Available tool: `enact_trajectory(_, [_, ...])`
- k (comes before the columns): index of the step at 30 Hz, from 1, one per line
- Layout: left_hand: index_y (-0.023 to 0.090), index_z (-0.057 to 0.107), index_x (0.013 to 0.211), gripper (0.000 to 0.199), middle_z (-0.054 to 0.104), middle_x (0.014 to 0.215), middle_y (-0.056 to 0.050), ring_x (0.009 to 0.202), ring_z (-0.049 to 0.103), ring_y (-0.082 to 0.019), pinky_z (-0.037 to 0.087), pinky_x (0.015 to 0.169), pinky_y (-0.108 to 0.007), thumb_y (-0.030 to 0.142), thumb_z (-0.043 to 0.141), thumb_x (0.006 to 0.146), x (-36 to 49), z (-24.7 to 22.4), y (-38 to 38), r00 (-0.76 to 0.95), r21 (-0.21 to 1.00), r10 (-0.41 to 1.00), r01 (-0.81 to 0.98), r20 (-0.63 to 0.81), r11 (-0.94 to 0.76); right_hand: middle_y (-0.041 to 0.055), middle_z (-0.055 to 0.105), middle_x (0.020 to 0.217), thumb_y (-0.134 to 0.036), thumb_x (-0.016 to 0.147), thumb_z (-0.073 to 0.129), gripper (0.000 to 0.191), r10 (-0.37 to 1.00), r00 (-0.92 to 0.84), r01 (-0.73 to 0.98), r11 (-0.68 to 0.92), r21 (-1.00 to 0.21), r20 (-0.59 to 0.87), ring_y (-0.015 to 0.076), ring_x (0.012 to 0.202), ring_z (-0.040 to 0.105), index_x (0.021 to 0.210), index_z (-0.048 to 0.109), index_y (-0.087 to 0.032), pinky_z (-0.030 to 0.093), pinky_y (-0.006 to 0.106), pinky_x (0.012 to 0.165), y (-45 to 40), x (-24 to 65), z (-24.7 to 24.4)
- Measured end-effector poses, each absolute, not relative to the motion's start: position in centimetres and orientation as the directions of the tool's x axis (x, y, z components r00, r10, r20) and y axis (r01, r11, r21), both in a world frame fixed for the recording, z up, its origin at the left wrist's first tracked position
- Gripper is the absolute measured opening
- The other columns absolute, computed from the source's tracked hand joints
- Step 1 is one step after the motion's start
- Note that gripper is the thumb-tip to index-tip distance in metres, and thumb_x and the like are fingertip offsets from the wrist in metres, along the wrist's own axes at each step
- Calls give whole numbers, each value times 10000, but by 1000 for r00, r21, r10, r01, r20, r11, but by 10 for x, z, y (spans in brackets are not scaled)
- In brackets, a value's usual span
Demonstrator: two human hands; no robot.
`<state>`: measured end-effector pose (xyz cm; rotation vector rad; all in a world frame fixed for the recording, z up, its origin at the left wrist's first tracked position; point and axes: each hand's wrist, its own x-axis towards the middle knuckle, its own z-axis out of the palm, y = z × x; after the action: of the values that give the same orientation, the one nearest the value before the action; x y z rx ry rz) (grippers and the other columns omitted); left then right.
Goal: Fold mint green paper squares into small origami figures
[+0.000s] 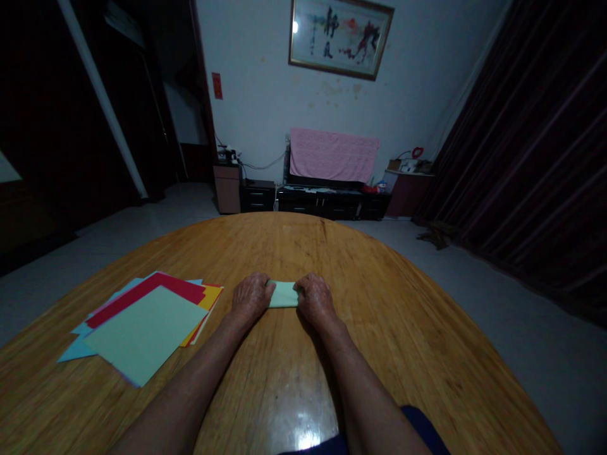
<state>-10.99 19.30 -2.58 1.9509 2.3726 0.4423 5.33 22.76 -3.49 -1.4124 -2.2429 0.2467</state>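
Pinching a folded pale-green paper strip [283, 295] by its ends, the left hand [250, 296] and right hand [317, 298] rest midway between the far and near edges of the round wooden tabletop [403, 328]; multicoloured rectangular paper sheets [148, 332] overlap leftward.

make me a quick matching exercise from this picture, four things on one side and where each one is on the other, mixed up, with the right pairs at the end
Things
1. pile of coloured sheets
2. small green paper
3. pink cloth
4. framed picture

Places
A. high on the wall
B. between the left hand and the right hand
C. draped above the low black cabinet
D. on the left part of the wooden table

Right pairs: 1-D, 2-B, 3-C, 4-A
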Motion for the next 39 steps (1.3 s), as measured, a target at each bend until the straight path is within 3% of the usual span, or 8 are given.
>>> enact_trajectory(6, [206,661,1055,302,682,1065,-80,981,610,-214,426,787,-294,362,454,900,-114,-31,197,-211,288,965,944,158,159,66,630,965,-86,790,535,232,893,-336,810,436,-393,299,190,925,525,914,699,-192,355,280,800,226,52,-36])
enact_trajectory(15, [217,516,1287,404,628,1195,-75,1065,579,-210,428,870,-304,303,499,893,-111,-33,194,-205,315,955,940,214,131,68,626,949,-114,783,521,219,883,-315,810,441,-388,347,204,916,520,893,693,-193,356,289,820,225,51,-39])
enact_trajectory(18, [224,529,1254,368,603,1163,-77,1026,574,-200,438,824,-293,301,500,895,-110,-35,192,-203,298,949,946,243,126,74,620,948,-161,785,529,188,875,-316,805,452,-384,366,209,905,514,885,686,-187,358,298,819,223,51,-40])
enact_trajectory(23, [209,639,999,210,564,1092,-82,1031,515,-211,432,776,-290,289,467,910,-107,-34,189,-83,168,946,985,314,31,79,611,973,-195,794,525,192,872,-317,813,452,-367,372,217,925,500,912,676,-187,353,308,829,217,51,-40])
enact_trajectory(28, [164,645,924,295,591,976,-110,940,533,-227,423,749,-318,188,351,932,-102,-32,191,29,24,968,999,250,-36,84,596,1018,-207,813,502,217,866,-315,822,453,-345,389,223,944,487,969,652,-191,350,316,829,210,51,-40])
enact_trajectory(31, [159,641,953,305,593,976,-115,926,546,-230,428,734,-316,175,337,928,-101,-31,189,19,33,979,999,203,-27,90,582,1040,-206,809,496,233,862,-322,817,462,-345,392,227,968,478,998,632,-185,349,322,837,206,51,-40])
enact_trajectory(39, [145,624,1021,310,565,1067,-129,1037,499,-255,392,907,-350,336,403,917,-90,-30,174,-36,115,972,993,234,10,112,558,1083,-238,808,500,292,853,-350,818,480,-317,388,246,1008,464,1077,584,-161,331,348,890,196,51,-40])
